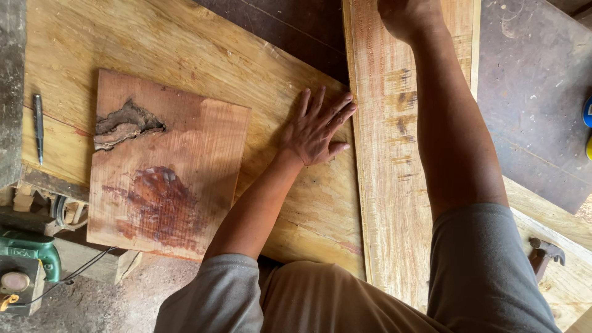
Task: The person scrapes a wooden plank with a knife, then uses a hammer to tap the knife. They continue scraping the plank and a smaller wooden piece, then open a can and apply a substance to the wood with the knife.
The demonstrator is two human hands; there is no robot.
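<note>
Left grip (316, 128) flat, fingers spread; right grip (408, 17) stretched far forward.

right hand (408, 17): fingers run off the top edge, so its grip on the long plank (394, 185) can't be told.
green power tool (24, 265): far below-left of the left hand's (314, 131) fingers, cut by the left edge.
hammer (546, 254): handle hidden behind the sleeve.

You have open plywood table (185, 49) along the far edge, while the reddish board (166, 166) blocks the left and the long plank (385, 185) walls the right edge.
</note>
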